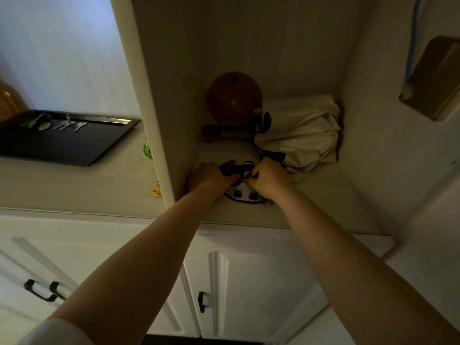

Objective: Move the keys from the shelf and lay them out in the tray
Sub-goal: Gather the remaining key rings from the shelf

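Note:
Inside the shelf niche, both hands meet over a dark key bunch (pixel 240 168) with black fobs. My left hand (pixel 207 176) grips its dark left part; my right hand (pixel 270 178) pinches the ring end with a small metal piece. Just below the hands lies a white charm with two black dots (pixel 245 194). The black tray (pixel 74 145) sits on the counter at the left, and several silver keys (pixel 62 124) plus a yellow-tagged one (pixel 44 125) lie along its far side.
At the back of the niche stand a round wooden disc (pixel 234 97), a dark red-ended tool (pixel 224 131) and a bundled white cloth bag (pixel 301 130). A yellow tag (pixel 156 189) and a green object (pixel 148 149) lie by the white divider (pixel 159 120). Below the counter are white cabinet doors.

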